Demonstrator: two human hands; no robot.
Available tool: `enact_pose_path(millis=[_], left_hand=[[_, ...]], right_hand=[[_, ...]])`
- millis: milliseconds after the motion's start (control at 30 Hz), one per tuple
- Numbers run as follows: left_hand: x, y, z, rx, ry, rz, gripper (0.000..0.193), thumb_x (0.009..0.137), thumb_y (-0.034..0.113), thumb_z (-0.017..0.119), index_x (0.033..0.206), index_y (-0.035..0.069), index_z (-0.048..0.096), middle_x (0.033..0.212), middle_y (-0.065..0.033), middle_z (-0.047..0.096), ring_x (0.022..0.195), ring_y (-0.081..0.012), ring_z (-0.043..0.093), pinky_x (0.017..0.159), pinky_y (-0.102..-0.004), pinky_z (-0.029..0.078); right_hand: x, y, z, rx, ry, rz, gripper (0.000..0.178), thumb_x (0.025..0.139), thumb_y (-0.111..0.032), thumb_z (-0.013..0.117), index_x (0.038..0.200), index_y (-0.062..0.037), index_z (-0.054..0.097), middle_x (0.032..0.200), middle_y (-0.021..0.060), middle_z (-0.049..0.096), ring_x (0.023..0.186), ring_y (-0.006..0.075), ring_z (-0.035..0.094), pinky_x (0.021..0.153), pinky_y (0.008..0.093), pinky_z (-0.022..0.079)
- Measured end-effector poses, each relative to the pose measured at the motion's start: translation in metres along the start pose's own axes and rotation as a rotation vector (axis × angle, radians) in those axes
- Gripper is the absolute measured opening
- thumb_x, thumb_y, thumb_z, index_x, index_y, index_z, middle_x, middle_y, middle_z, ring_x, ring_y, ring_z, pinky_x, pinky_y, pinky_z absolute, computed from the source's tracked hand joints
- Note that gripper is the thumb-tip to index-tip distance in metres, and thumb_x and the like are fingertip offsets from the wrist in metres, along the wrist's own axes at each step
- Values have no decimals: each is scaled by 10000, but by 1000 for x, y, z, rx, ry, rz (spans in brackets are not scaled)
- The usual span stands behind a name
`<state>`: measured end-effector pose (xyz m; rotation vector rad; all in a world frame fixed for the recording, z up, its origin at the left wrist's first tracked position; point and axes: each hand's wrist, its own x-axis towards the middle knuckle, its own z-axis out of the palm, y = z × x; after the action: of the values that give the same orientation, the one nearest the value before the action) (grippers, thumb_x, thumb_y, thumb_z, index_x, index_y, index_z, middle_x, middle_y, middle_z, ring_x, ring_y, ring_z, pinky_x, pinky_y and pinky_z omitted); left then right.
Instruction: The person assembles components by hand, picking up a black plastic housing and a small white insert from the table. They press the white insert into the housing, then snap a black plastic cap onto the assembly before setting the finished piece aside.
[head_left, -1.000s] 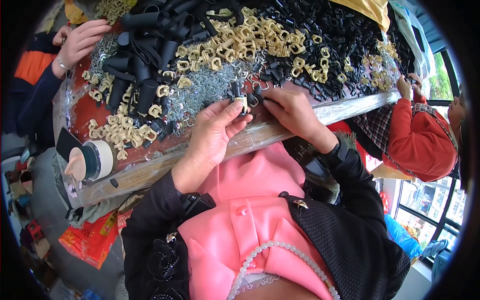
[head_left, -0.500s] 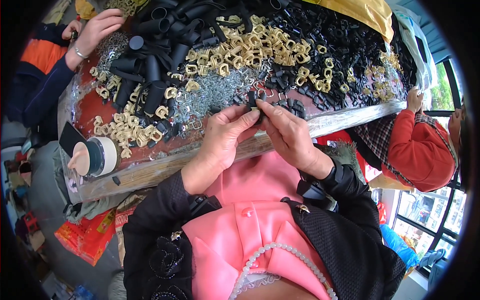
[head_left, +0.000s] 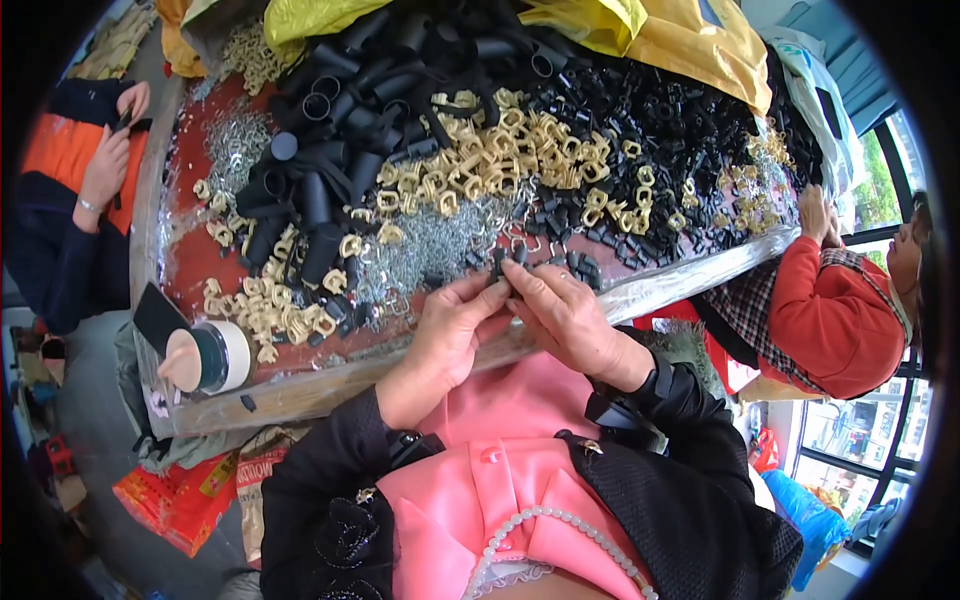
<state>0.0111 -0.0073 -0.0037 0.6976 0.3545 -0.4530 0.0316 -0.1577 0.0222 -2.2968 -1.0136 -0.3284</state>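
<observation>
Both hands meet over the table's near edge, pinching a small black plastic piece [head_left: 499, 262] between their fingertips. My left hand [head_left: 452, 328] grips it from below with thumb and finger closed. From the other side my right hand [head_left: 572, 318] presses on it, its fingers partly hiding it. Just beyond the hands lie a heap of thin silvery wire pieces [head_left: 435, 248] and some short black pieces [head_left: 582, 268]. Behind these is a pile of cream-coloured plastic clips [head_left: 545, 150].
Black tubes [head_left: 318, 195] and more cream clips [head_left: 265, 305] lie at left. A lidded jar [head_left: 222, 355] stands at the wood-edged table's [head_left: 300, 398] left corner. One co-worker [head_left: 75, 190] is at left; another in red [head_left: 835, 320] is at right. Yellow plastic bags [head_left: 700, 50] border the far side.
The view has shifted, so the table appears lower. The left co-worker's hand has drawn back from the table to their other hand. My hands remain together on the black piece.
</observation>
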Motion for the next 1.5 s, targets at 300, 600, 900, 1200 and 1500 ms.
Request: enact_pose_path(millis=[300, 600, 900, 1200, 1500], left_hand=[[8, 18, 19, 44, -63, -25, 195, 789, 148, 554, 926, 11, 537, 828, -29, 564, 718, -99, 552, 668, -218, 482], [25, 23, 30, 271, -200, -1, 228, 833, 186, 492, 941, -15, 499, 768, -16, 524, 666, -68, 503, 625, -202, 450], [50, 29, 18, 526, -306, 42, 272, 855, 204, 455, 1001, -25, 465, 770, -21, 495, 634, -72, 486, 591, -190, 435], [48, 39, 16, 484, -261, 120, 341, 862, 261, 425, 1057, -18, 422, 824, -49, 501, 672, -125, 553, 578, -218, 476], [39, 38, 18, 373, -231, 116, 362, 858, 297, 423, 1045, -13, 431, 785, -56, 507, 662, -129, 560, 574, -215, 478]], right_hand=[[20, 15, -25, 28, 5, 6, 402, 605, -155, 679, 931, 21, 523, 686, 86, 510, 593, 224, 514, 526, 304, 429], [34, 41, -34, -220, -97, -189, 286, 573, -266, 641, 675, -62, 467, 605, 26, 433, 520, 155, 474, 465, 277, 391], [65, 69, -36, 104, -190, -223, 301, 607, -296, 655, 606, -73, 452, 553, 41, 423, 493, 195, 473, 452, 301, 376], [137, 161, -32, -228, 184, 250, 272, 664, -215, 655, 796, -9, 536, 680, 98, 486, 582, 246, 487, 521, 310, 403], [152, 168, 2, -303, 161, 187, 366, 641, -232, 647, 935, -56, 522, 786, 95, 476, 828, 261, 469, 683, 348, 374]])
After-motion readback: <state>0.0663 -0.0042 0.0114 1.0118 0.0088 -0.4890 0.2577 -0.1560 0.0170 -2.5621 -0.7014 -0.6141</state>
